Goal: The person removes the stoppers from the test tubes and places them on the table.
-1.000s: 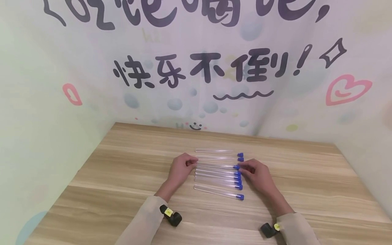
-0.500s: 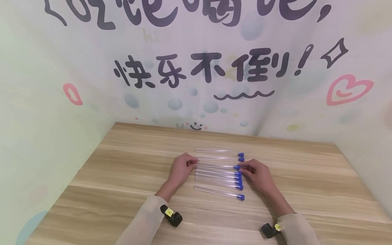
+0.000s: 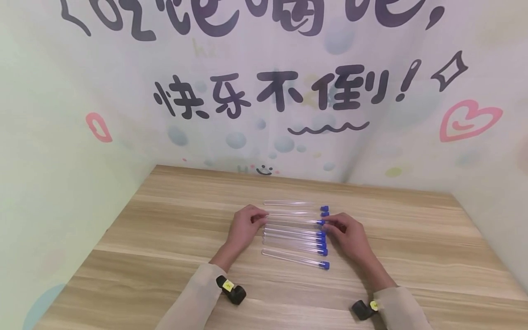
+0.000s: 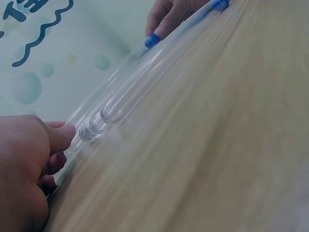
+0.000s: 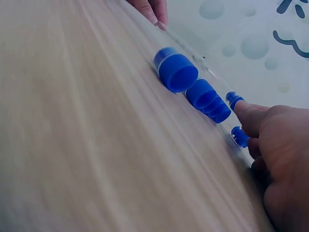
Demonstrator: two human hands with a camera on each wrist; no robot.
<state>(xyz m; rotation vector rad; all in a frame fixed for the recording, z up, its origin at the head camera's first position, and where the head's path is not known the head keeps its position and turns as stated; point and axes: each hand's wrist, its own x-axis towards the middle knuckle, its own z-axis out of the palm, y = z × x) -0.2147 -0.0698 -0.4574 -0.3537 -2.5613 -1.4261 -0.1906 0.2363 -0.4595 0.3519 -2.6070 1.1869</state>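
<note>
Several clear test tubes with blue caps lie side by side on the wooden table, caps to the right. My left hand (image 3: pixel 244 225) pinches the rounded end of one test tube (image 3: pixel 294 221) between thumb and fingers. At its other end, my right hand (image 3: pixel 348 233) pinches the blue cap (image 5: pixel 234 101). Two test tubes lie beyond the held one, the farthest tube (image 3: pixel 288 202) with its blue cap (image 3: pixel 325 208) at the right. Nearer me is a close group of tubes (image 3: pixel 293 237), and a single tube (image 3: pixel 288 257) lies apart at the front.
The wood-grain table (image 3: pixel 173 238) extends on both sides of the row. A printed cloth (image 3: pixel 264 146) with dark lettering hangs behind its back edge. Black wrist cameras, such as the left camera (image 3: pixel 236 294), sit at both sleeve cuffs.
Both hands have shifted slightly away from me with the pinched test tube, bringing its cap nearer the two far caps. The other tubes stay where they were.
</note>
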